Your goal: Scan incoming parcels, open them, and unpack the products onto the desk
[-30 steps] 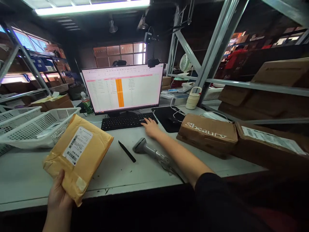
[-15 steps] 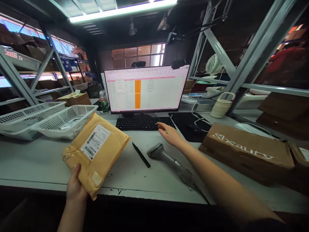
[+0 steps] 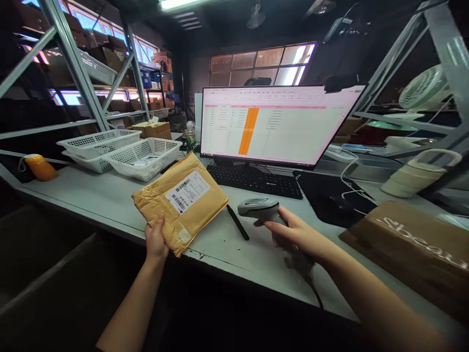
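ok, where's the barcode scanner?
Head view, just right of centre: the barcode scanner is in the right hand, its head pointing left toward the padded envelope, beside the slim black tool.

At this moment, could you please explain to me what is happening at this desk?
A person holds a yellow padded envelope in the left hand, its printed label facing the camera. The right hand grips a grey handheld scanner, close to the envelope but not touching it. A thin black tool lies on the table, and the monitor behind shows a spreadsheet.
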Demonstrator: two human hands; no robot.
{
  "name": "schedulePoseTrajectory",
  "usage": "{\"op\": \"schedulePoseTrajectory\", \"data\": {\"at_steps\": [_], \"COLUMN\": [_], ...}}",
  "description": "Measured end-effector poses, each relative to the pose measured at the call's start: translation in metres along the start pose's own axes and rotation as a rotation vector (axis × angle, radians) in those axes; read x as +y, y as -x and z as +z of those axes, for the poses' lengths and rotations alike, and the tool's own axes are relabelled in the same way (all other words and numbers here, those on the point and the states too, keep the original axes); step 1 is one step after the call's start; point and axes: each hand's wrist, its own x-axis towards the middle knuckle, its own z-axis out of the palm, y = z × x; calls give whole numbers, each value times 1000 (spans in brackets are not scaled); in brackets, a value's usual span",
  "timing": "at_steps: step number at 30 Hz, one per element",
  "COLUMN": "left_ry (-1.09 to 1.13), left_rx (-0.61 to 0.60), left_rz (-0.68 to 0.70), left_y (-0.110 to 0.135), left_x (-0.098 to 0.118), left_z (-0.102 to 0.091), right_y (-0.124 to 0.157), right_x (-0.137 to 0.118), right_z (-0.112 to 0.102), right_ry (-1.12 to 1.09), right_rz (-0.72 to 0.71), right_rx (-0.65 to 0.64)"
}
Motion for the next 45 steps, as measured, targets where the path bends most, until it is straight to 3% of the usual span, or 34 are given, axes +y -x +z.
{"op": "schedulePoseTrajectory", "data": {"at_steps": [4,8,15,23,27,31,35,40,45], "left_ry": [-57,-70,-64,-83,-82,-71,-32,-14,-28], "left_rx": [-14,1,-11,29,39,89,156,209,210], "left_rz": [0,19,6,17,17,37,-14,-182,-275], "left_y": [1,0,2,4,5,4,2,0,-6], "left_x": [-1,-2,-1,-2,-1,0,6,18,23], "left_z": [1,2,5,2,2,0,-2,3,2], "right_y": [2,-7,-11,14,11,-13,-41,-68,-102], "right_x": [-35,-50,-57,-63,-56,-29,11,46,68], "right_z": [44,79,87,69,54,30,2,-37,-70], "right_ry": [56,280,464,359,349,277,388,554,731], "right_rz": [-255,-453,-465,-448,-392,-176,64,112,232], "right_rx": [-85,-44,-110,-105,-66,-32,75,62,339]}}
